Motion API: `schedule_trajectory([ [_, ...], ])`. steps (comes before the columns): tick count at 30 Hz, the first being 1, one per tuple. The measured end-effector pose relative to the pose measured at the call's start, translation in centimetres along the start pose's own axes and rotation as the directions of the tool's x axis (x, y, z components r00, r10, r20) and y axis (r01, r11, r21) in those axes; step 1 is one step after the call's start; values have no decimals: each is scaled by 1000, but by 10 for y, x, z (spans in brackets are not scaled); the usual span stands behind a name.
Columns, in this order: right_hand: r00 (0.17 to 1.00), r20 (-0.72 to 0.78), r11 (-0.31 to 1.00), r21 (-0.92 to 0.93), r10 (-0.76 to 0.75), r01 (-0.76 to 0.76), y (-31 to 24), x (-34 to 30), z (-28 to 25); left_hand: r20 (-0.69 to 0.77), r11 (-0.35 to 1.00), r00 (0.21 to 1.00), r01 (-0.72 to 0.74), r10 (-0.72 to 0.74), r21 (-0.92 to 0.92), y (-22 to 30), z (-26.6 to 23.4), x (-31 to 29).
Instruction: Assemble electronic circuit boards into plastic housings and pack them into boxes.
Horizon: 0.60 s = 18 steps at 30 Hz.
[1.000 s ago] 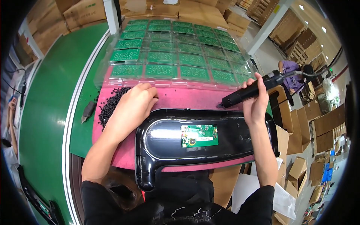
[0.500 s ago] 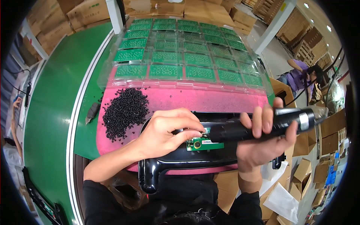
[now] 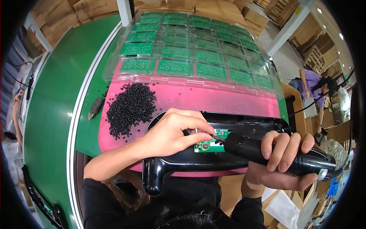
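My right hand (image 3: 284,162) is wrapped round a black electric screwdriver (image 3: 244,145), which lies nearly level with its bit pointing left. Thumb and forefinger of my left hand (image 3: 173,131) are pinched together at the bit's tip; whatever is between them is too small to make out. Small dark pieces show beside the bit. Just beneath the tip, a green circuit board (image 3: 219,149) sits in a glossy black plastic housing (image 3: 202,165), partly covered by my fingers and the screwdriver.
A heap of small black screws (image 3: 131,108) lies on the pink mat (image 3: 213,99), left of the housing. Behind it, clear plastic trays (image 3: 194,79) hold rows of green boards. A green belt (image 3: 53,114) runs along the left. At the right are cardboard boxes and a person in purple (image 3: 314,84).
My right hand and the screwdriver have moved right and down, and the screwdriver's back end is lower. More of the bit and the board shows. My left hand keeps its pinch.
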State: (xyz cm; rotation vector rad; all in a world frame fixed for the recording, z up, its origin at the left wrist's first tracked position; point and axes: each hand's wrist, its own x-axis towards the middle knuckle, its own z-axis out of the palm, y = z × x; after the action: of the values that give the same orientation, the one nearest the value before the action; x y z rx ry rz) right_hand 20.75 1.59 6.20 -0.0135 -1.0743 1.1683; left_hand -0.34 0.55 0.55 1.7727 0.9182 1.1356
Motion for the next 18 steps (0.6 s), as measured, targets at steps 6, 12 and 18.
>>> schedule_trajectory([
  [6, 1000, -3, 1000, -23, -17, 17, 2, -2, 0, 8, 1000, 1000, 2, -3, 26, 0, 1, -1],
  [12, 998, 35, 998, -45, -47, 49, 4, -4, -1, 10, 999, 1000, 28, -29, 41, 0, 4, 0],
  [18, 998, 62, 999, -39, 29, -27, 5, 0, -4, 82, 992, 993, -89, 81, 92, -4, 5, 3],
])
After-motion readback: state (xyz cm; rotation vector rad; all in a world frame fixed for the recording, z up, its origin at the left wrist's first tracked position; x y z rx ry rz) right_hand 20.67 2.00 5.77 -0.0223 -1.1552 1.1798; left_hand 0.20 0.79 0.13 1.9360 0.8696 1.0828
